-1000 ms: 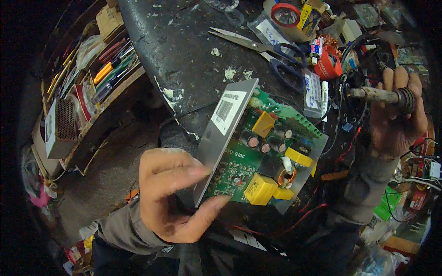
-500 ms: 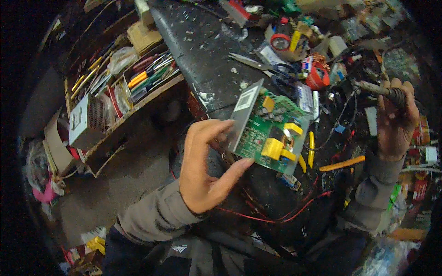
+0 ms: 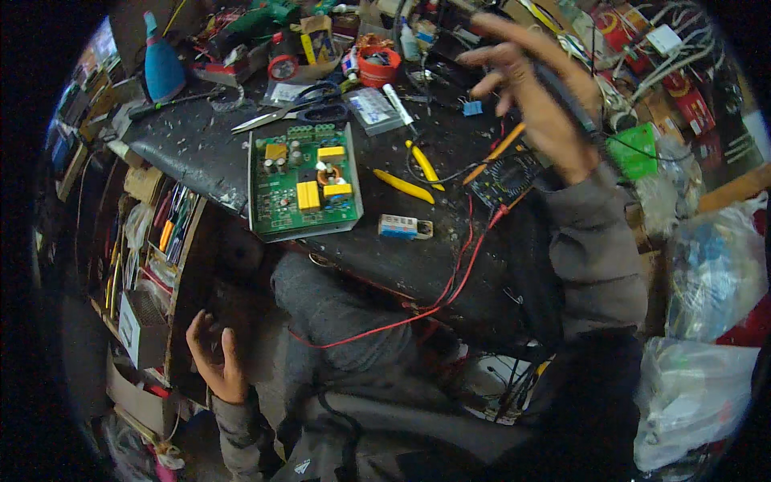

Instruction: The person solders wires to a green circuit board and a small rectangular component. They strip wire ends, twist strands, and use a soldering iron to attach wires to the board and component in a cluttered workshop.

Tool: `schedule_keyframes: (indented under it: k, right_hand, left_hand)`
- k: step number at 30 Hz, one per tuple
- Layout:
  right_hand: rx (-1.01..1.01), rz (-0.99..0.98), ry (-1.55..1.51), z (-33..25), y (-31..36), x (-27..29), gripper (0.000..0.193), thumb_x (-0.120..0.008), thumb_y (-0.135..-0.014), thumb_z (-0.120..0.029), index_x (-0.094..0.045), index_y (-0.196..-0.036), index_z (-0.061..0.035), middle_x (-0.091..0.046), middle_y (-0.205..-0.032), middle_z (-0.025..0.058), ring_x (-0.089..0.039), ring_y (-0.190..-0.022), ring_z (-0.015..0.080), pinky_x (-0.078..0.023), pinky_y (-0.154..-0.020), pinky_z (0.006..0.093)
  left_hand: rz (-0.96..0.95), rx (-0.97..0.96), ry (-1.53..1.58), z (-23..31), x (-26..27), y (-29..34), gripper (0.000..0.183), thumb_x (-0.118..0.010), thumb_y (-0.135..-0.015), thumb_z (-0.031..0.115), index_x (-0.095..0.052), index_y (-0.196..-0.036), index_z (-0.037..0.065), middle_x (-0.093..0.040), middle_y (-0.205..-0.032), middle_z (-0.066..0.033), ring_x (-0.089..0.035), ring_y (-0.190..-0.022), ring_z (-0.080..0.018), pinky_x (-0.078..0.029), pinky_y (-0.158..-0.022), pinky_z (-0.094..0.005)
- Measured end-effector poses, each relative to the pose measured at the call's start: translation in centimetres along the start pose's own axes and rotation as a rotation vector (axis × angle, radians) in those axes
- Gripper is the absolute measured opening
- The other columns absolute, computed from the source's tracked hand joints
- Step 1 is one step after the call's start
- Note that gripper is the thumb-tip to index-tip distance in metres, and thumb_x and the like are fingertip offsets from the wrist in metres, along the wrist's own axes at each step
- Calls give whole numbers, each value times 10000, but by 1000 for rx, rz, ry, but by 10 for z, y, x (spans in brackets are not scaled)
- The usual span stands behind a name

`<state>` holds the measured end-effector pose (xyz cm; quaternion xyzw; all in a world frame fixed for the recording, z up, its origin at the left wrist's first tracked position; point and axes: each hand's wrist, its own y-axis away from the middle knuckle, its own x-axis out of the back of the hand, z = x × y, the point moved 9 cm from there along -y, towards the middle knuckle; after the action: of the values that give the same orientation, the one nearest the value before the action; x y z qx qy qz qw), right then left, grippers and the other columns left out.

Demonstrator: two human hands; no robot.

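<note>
A green circuit board (image 3: 277, 205) in a grey metal tray lies on the dark bench, with yellow blocks and a copper coil on it. Well below and left of it, off the bench, my left hand (image 3: 215, 357) hangs with fingers curved apart, holding nothing. My right hand (image 3: 546, 104) is raised over the bench's right side, slightly blurred, fingers spread and nothing visible in them. Beneath it lies a black multimeter (image 3: 506, 178) with an orange edge, partly covered by cables. Yellow-handled pliers (image 3: 405, 189) rest between board and meter, their jaws not clear.
Scissors (image 3: 299, 106) lie behind the board beside a red round container (image 3: 377, 66). A small white-and-blue box (image 3: 405, 227) sits near the front edge. Red wires (image 3: 385, 325) droop over my lap. A tool drawer (image 3: 165, 241) stands left, a blue bottle (image 3: 161, 68) far left, plastic bags (image 3: 695, 394) right.
The board, earlier tilted up at my left hand, now lies flat on the bench. My left hand has dropped down and left. My right hand no longer shows the rod-like tool it held. The view has shifted.
</note>
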<state>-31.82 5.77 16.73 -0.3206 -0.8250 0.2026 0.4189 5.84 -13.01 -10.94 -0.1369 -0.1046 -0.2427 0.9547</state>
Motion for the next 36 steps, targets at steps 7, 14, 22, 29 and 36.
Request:
schedule_keyframes:
  k: [7,14,22,29,36]
  right_hand:
    - [-143,-72,79,30,21,-20,204,-565,-984,-203,-667,-1108,-79,-700,-876,72,-657,-726,122,-518,-629,263]
    - [-103,-66,150,31,27,-33,210,-588,-973,-211,-668,-1076,-47,-685,-847,56,-602,-676,91,-499,-626,252]
    - [-76,-75,142,44,41,-37,237,-590,-974,-218,-656,-1087,-20,-691,-948,81,-617,-734,107,-504,-650,252]
    - [-82,-65,106,48,46,-37,199,-573,-980,-187,-630,-1052,-10,-684,-1102,156,-657,-863,156,-528,-700,268]
    - [-9,-92,121,40,48,-43,157,-611,-944,-133,-632,-1015,6,-682,-1055,220,-685,-964,299,-529,-850,365]
  left_hand:
    - [-41,52,120,0,-15,37,378,-626,-890,44,-523,-1252,5,-557,-1150,-81,-533,-1041,-165,-424,-918,-295]
    - [-442,-653,92,203,-41,30,277,-810,-745,148,-635,-935,47,-629,-854,-77,-596,-703,-204,-465,-627,-325]
    - [-136,-1111,382,298,-32,24,281,-842,-716,172,-671,-859,0,-612,-739,-106,-582,-604,-228,-445,-477,-325]
    - [-462,-1012,-17,292,-55,-9,236,-796,-758,152,-666,-919,39,-620,-770,-79,-587,-639,-206,-456,-534,-320]
    - [-38,-362,-472,164,-58,-206,147,-678,-858,149,-657,-912,13,-672,-789,-119,-627,-695,-213,-488,-649,-326]
